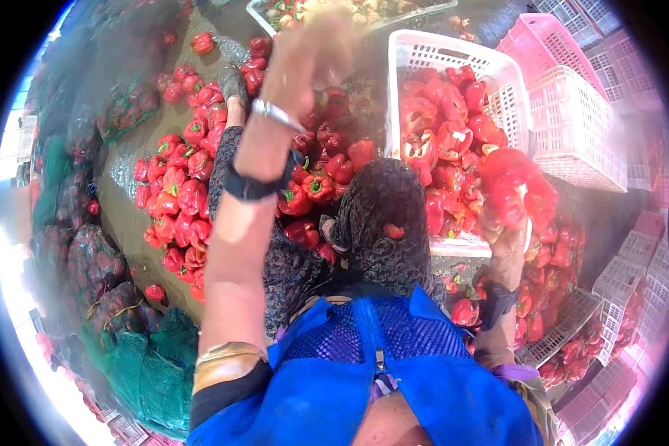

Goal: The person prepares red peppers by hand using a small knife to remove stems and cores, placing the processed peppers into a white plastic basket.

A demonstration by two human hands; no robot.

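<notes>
My right hand (504, 243) grips a cored red bell pepper (507, 181), blurred, with its pale inside partly showing. It is over the near right corner of a white perforated plastic crate (451, 42). Opened red bell peppers (454, 139) are heaped in this crate. My left hand (326, 53) is stretched far forward and smeared by motion, so its fingers and anything in them cannot be made out. It overlaps the near edge of a white tray (412, 21) holding pale pepper cores (371, 8). Whole red peppers (187, 195) lie on the floor around my legs.
Pink (552, 44) and white crates (577, 128) stand behind the filled crate. On the left are stuffed mesh sacks (92, 256) and green netting (150, 368). More red peppers (541, 301) lie at right beside a tilted white crate (563, 329). A red scrap (393, 231) rests on my knee.
</notes>
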